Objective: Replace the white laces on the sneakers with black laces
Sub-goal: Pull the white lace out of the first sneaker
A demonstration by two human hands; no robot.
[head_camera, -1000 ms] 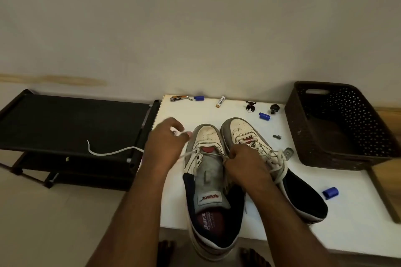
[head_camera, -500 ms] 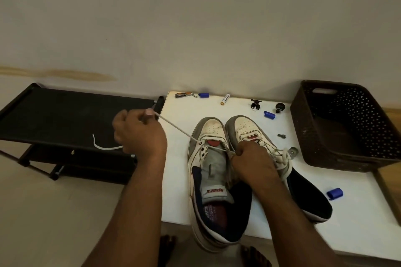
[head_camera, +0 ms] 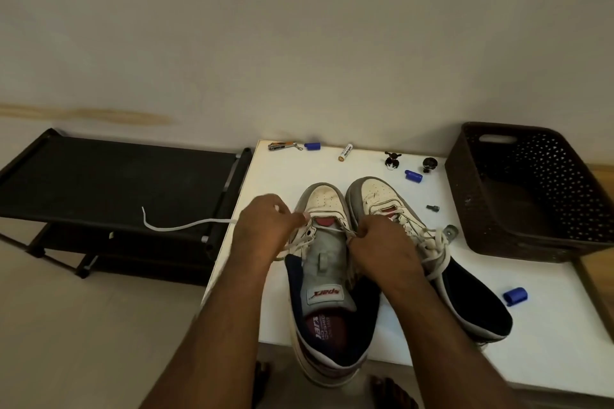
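Observation:
Two white and grey sneakers stand side by side on a white table (head_camera: pixel 548 335), toes away from me. The left sneaker (head_camera: pixel 324 276) has most eyelets bare, and its white lace (head_camera: pixel 186 225) trails left over a black rack. My left hand (head_camera: pixel 265 229) sits at that shoe's left eyelets and pinches the lace. My right hand (head_camera: pixel 382 246) pinches the lace at the right eyelets, between the two shoes. The right sneaker (head_camera: pixel 382 191) still carries its white lace (head_camera: pixel 435 244), bunched at the tongue. No black lace is in view.
A dark brown perforated basket (head_camera: pixel 531 192) stands at the table's right. Small items lie at the far edge: nail clippers (head_camera: pixel 282 145), a battery (head_camera: pixel 345 152), blue caps (head_camera: pixel 413 175), a bolt (head_camera: pixel 432 208). Another blue cap (head_camera: pixel 515 295) lies near right. A black rack (head_camera: pixel 113 183) stands left.
My left hand swung out left pulling the lace taut, then came back to the left sneaker's eyelets. The lace's free end shifted on the rack. My right hand stayed in place.

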